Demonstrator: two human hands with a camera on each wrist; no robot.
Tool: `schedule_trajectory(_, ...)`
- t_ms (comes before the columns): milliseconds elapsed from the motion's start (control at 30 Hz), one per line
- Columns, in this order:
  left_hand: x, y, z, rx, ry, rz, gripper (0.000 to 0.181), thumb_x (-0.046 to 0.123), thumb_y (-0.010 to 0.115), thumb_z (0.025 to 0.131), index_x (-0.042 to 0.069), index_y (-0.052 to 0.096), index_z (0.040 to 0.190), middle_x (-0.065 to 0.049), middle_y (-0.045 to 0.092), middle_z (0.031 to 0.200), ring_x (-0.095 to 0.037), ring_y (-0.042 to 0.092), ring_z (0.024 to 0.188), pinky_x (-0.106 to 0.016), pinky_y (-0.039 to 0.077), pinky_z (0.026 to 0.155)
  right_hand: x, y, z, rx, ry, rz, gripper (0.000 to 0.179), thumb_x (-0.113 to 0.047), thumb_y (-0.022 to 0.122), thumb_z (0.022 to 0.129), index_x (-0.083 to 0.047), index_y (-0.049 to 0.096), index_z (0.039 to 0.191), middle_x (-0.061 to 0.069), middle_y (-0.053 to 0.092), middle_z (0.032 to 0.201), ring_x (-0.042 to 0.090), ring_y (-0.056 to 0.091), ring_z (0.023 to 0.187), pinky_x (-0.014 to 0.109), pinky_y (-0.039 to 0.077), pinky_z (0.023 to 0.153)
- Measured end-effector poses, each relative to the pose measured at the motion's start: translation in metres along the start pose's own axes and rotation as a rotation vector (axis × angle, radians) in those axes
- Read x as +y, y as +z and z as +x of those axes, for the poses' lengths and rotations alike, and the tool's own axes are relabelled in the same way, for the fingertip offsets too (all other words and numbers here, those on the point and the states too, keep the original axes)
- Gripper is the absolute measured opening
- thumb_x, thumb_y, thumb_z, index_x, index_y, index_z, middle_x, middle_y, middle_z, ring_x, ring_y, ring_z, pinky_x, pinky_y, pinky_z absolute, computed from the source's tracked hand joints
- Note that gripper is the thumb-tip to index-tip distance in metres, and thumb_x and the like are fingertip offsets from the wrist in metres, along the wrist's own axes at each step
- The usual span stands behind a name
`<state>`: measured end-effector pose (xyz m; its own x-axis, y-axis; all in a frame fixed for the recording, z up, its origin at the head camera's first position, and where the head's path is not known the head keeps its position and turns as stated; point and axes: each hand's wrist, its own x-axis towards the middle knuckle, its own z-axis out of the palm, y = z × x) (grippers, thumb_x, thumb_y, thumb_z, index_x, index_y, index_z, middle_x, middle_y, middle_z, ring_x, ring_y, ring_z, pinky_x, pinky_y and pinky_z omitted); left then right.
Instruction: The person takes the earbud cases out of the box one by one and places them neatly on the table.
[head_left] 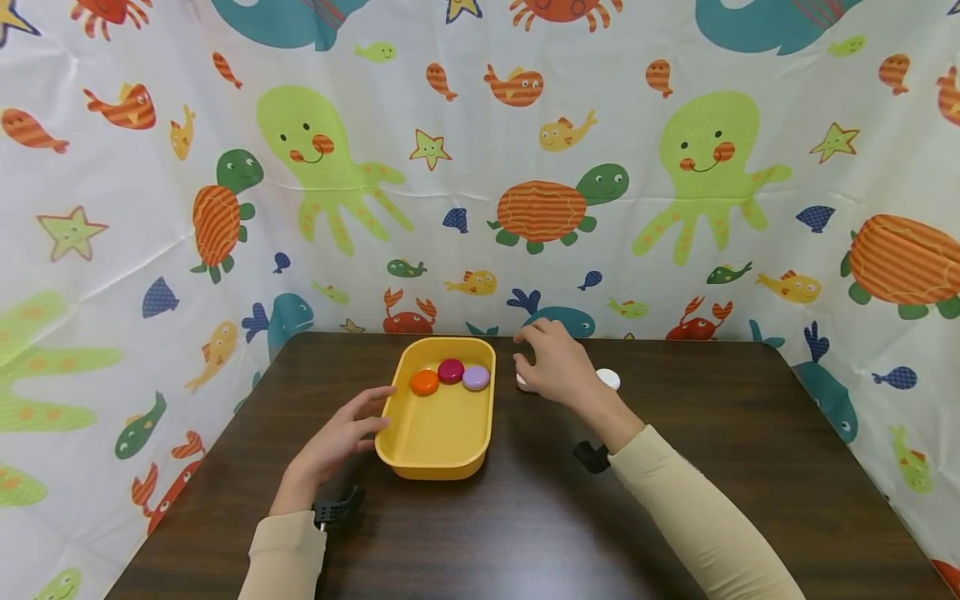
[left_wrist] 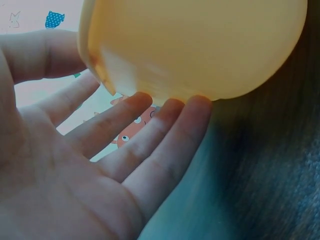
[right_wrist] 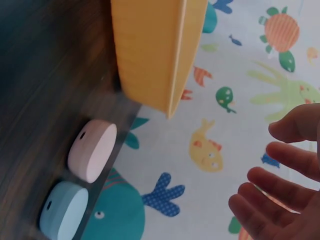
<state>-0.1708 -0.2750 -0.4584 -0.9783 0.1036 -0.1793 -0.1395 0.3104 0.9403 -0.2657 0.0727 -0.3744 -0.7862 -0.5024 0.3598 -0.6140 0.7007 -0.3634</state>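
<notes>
A yellow plastic tray point(head_left: 435, 433) holds an orange disc point(head_left: 424, 382), a magenta disc point(head_left: 451, 371) and a lilac disc point(head_left: 476, 377) at its far end. At its left side, my left hand point(head_left: 341, 437) rests extended fingertips against the wall, as the left wrist view shows. To the right of the tray, my right hand point(head_left: 558, 362) hovers with loosely bent fingers and nothing between them. Beneath it a pale pink disc point(head_left: 525, 384) is partly covered. The right wrist view has a pink disc point(right_wrist: 92, 150) and a pale blue disc point(right_wrist: 64, 211) near the tray, each with a small dark slot.
A white-looking disc point(head_left: 608, 379) lies on the dark wooden table point(head_left: 480, 542) just right of the right hand. Behind the table hangs a white cloth point(head_left: 465, 292) printed with sea animals. Each wrist wears a dark strap-on device.
</notes>
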Motion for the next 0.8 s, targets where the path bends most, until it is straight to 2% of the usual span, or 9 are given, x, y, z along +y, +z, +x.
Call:
schedule_trajectory(167,0.001,0.000,0.000,-0.007,0.004,0.000,0.059,0.019,0.054,0.104,0.013,0.030,0.158,-0.022,0.028,0.161,-0.043,0.042,0.138,-0.053,0.046,0.107,-0.009,0.004,0.006,0.013,-0.036,-0.005,0.025,-0.021,0.067,0.095,-0.007,0.071,0.115,0.010,0.065,0.116,0.029,0.055,0.108,0.044,0.055,0.092)
schedule_trajectory(433,0.004,0.000,-0.002,-0.005,0.012,-0.003,0.060,0.020,0.055,0.104,0.013,0.030,0.158,-0.021,0.028,0.161,-0.043,0.042,0.138,-0.053,0.046,0.106,-0.017,0.012,0.019,0.019,-0.085,-0.030,0.024,-0.020,0.067,0.094,-0.007,0.071,0.115,0.010,0.066,0.118,0.028,0.056,0.115,0.043,0.053,0.099)
schedule_trajectory(633,0.006,0.001,-0.003,-0.009,0.012,-0.002,0.060,0.019,0.055,0.104,0.011,0.030,0.158,-0.023,0.028,0.160,-0.044,0.041,0.138,-0.055,0.046,0.106,-0.021,0.019,0.031,-0.028,-0.093,-0.061,0.023,-0.020,0.066,0.094,-0.009,0.071,0.114,0.008,0.065,0.113,0.024,0.057,0.107,0.038,0.056,0.092)
schedule_trajectory(800,0.006,0.001,-0.004,-0.002,0.003,0.001,0.060,0.020,0.055,0.104,0.012,0.030,0.158,-0.023,0.028,0.160,-0.043,0.042,0.138,-0.055,0.046,0.107,-0.025,0.026,0.036,-0.066,-0.074,-0.058,0.024,-0.022,0.066,0.094,-0.009,0.071,0.115,0.008,0.064,0.115,0.024,0.056,0.108,0.037,0.055,0.094)
